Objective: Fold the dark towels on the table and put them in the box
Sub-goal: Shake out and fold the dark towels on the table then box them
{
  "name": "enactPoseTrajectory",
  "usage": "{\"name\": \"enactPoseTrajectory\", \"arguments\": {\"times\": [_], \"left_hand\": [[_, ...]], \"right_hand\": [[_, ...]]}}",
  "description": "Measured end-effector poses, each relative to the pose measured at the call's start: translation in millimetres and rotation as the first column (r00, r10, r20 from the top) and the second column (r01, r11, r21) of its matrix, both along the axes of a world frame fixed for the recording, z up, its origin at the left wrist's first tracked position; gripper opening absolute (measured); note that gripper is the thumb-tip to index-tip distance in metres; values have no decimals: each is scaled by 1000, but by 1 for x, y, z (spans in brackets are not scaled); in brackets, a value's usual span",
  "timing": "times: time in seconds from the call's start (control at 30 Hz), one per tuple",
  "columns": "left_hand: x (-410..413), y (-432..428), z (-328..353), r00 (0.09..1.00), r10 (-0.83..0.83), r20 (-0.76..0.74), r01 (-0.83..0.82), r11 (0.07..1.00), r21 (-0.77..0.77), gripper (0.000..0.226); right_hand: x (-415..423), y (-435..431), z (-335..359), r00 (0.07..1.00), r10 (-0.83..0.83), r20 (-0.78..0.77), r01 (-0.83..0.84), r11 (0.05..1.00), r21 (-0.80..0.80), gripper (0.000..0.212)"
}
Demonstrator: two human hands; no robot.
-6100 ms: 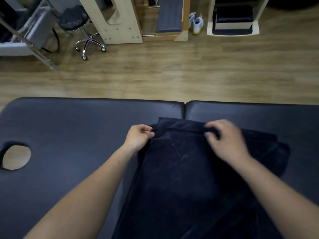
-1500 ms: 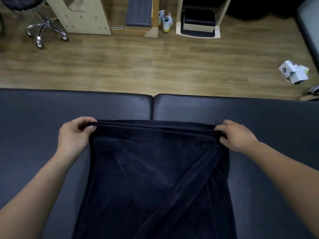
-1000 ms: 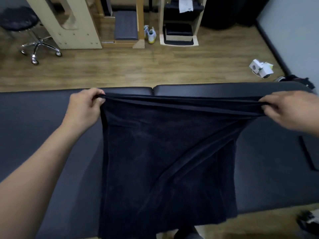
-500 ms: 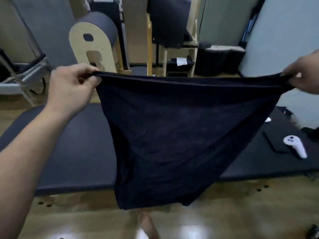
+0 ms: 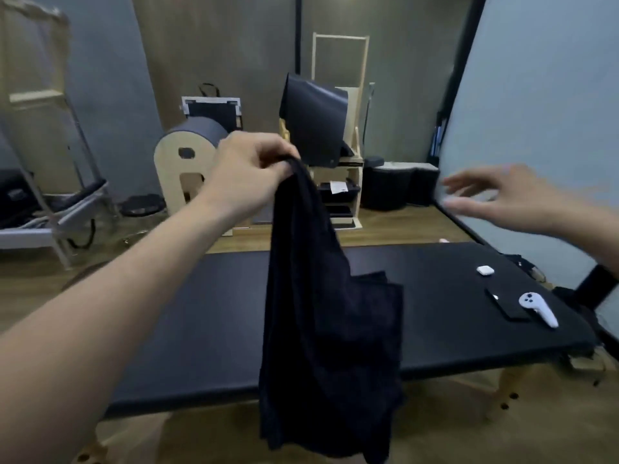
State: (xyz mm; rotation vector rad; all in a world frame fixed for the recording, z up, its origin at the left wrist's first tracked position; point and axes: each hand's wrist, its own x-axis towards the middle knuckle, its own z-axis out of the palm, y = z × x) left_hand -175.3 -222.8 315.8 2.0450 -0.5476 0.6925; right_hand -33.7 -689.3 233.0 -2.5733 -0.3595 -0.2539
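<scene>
Dark towel hangs bunched from the left hand, fingers curled tight round its top above the black table, lower end dropping past the table's near edge, while the blurred right hand, fingers spread loose, holds nothing above the table's right end.

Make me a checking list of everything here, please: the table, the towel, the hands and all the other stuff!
Surface: black padded table on wooden legs.
Job's things: one dark towel hanging bunched in front of the table; no box seen.
Clutter: white controller, small white case and flat dark slab on the table's right end.
Grippers: left hand grips the towel's top; right hand open, blurred, holding nothing.
Cables: nothing seen.
Surroundings: wooden floor, arched wooden barrel, pale wall.
</scene>
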Motion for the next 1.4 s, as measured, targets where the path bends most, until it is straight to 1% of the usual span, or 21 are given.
{"name": "enactPoseTrajectory", "arguments": {"times": [0.03, 0.07, 0.1, 0.13, 0.2, 0.27, 0.33, 0.37, 0.47, 0.53, 0.67, 0.77, 0.8, 0.9, 0.97, 1.03, 1.1, 1.2, 1.3, 1.33, 1.4], "left_hand": [[-7, -12, 3, 999, -52, 6, 51, 997, 52, 24], [-12, -19, 5, 995, -96, -3, 96, 991, 90, 21], [-16, -21, 5, 990, -138, -27, 140, 986, 95, 22], [-19, -21, 4, 985, -168, -49, 171, 983, 73, 24], [-27, -8, -2, 978, -182, -105, 183, 983, -1, 30], [-33, 10, -8, 973, -184, -142, 174, 981, -80, 31], [-38, 29, -8, 978, -150, -144, 131, 983, -131, 30], [-40, 38, -5, 984, -121, -130, 102, 984, -145, 30], [-46, 58, 11, 997, -44, -69, 33, 986, -164, 33], [-50, 73, 24, 999, 25, -44, -32, 985, -171, 33], [-56, 111, 41, 986, 162, -33, -166, 970, -180, 34], [-54, 142, 39, 956, 280, -85, -292, 936, -197, 36], [-53, 151, 36, 939, 325, -110, -342, 918, -200, 35], [-53, 172, 26, 892, 419, -168, -448, 865, -226, 34], [-55, 181, 20, 866, 458, -198, -496, 836, -236, 33], [-55, 187, 16, 850, 481, -215, -523, 817, -243, 32], [-54, 193, 13, 840, 494, -222, -539, 804, -251, 31], [-52, 199, 12, 842, 496, -215, -537, 811, -231, 28], [-51, 202, 14, 851, 492, -182, -523, 822, -224, 27], [-51, 203, 16, 855, 494, -161, -519, 827, -216, 28], [-48, 200, 20, 860, 495, -123, -510, 838, -192, 29]], "right_hand": [[-80, 113, 27, 999, 9, 35, -10, 1000, 19, 53], [-126, 182, 37, 987, 162, 18, -163, 985, 52, 54], [-160, 230, 36, 965, 262, 2, -259, 955, 142, 54], [-175, 260, 30, 950, 314, 1, -306, 927, 217, 51], [-180, 289, 8, 956, 295, -13, -273, 900, 339, 42], [-185, 302, -8, 966, 259, -2, -230, 861, 453, 42], [-196, 315, -25, 962, 271, 16, -243, 834, 496, 45], [-199, 320, -40, 963, 270, 0, -234, 835, 497, 45], [-213, 336, -86, 920, 345, -184, -221, 847, 483, 43], [-220, 345, -114, 893, 365, -264, -209, 855, 475, 42], [-224, 346, -141, 859, 400, -320, -222, 854, 470, 40], [-212, 340, -148, 849, 406, -337, -231, 860, 455, 36], [-207, 338, -149, 838, 405, -365, -201, 852, 484, 34], [-200, 329, -146, 714, 507, -483, -82, 745, 662, 40], [-196, 317, -141, 663, 549, -509, -91, 733, 674, 38], [-189, 303, -135, 681, 530, -506, -73, 736, 673, 34], [-175, 287, -127, 726, 485, -488, -49, 744, 666, 32], [-148, 266, -101, 814, 397, -424, -120, 829, 545, 23], [-122, 239, -62, 925, 258, -280, -99, 872, 479, 35], [-117, 230, -46, 943, 231, -241, -107, 892, 438, 37], [-108, 211, -13, 956, 232, -181, -181, 949, 257, 25]]}}
